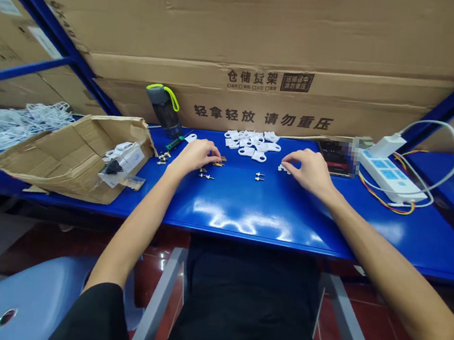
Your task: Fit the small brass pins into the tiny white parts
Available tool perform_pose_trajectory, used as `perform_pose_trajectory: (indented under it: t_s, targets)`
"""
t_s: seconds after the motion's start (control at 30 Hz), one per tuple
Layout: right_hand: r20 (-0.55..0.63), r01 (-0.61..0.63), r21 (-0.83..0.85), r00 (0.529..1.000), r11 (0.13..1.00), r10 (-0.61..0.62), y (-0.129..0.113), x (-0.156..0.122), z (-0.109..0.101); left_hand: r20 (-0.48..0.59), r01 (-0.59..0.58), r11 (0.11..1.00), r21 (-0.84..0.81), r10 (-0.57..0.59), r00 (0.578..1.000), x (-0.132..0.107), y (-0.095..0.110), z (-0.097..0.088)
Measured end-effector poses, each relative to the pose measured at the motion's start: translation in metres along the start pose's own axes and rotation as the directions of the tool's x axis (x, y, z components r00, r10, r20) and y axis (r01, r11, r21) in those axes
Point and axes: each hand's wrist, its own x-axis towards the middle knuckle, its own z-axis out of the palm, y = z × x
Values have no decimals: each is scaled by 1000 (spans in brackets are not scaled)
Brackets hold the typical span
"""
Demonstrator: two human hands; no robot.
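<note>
My left hand (194,155) rests on the blue shelf top (247,208), its fingertips at a small cluster of brass-coloured pins (218,162). My right hand (308,172) is curled down over a few tiny white parts (283,168) at its fingertips. Whether either hand grips anything is hidden by the fingers. Between the hands lies a heap of flat white plastic pieces (250,144). Two small metal pins (259,177) sit just below that heap, more pins (206,174) lie under my left hand, and another small pile (163,156) lies further left.
A torn cardboard box (75,157) holding white parts stands at the left, beside a green-handled screwdriver (174,142) and a dark water bottle (164,110). At the right are a phone (334,156) and a white power strip (391,176) with wires. Large cartons fill the back.
</note>
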Motion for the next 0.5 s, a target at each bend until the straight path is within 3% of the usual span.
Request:
perform_pose_trajectory:
  t_s: [0.27, 0.5]
  targets:
    - [10, -12, -7, 1000, 1000, 12, -2, 0, 0, 23, -55, 997, -53, 57, 998, 3, 17, 9]
    - [11, -16, -4, 1000, 1000, 16, 0, 0, 1, -25, -36, 993, -110, 33, 999, 3, 11, 7]
